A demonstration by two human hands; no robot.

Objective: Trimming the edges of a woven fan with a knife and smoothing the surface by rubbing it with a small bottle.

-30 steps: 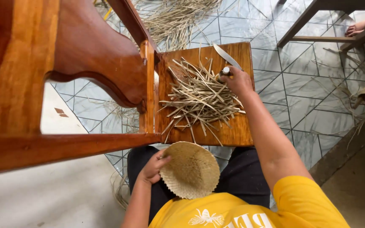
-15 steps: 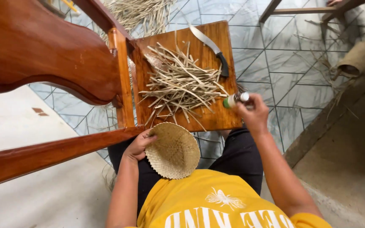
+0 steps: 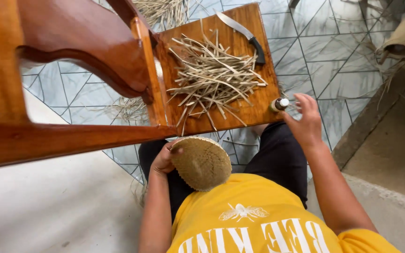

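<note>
Woven disc [image 3: 201,162] is resting in the left hand [image 3: 164,158], gripped at its edge; the right hand [image 3: 305,121] is hovering, fingers spread and empty, beside a small bottle [image 3: 278,104] on the bench [image 3: 258,110].

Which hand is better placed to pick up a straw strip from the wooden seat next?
Right, probably. The right hand hovers open by the small bottle at the seat edge, near the straw strips. The left hand grips the woven disc on the lap.

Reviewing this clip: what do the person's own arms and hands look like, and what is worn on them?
Both arms are bare from the upper arm down. The left hand and right hand wear no gloves; no rings, watch or bracelet show. The short sleeves belong to a yellow T-shirt with white print on the chest.
</note>
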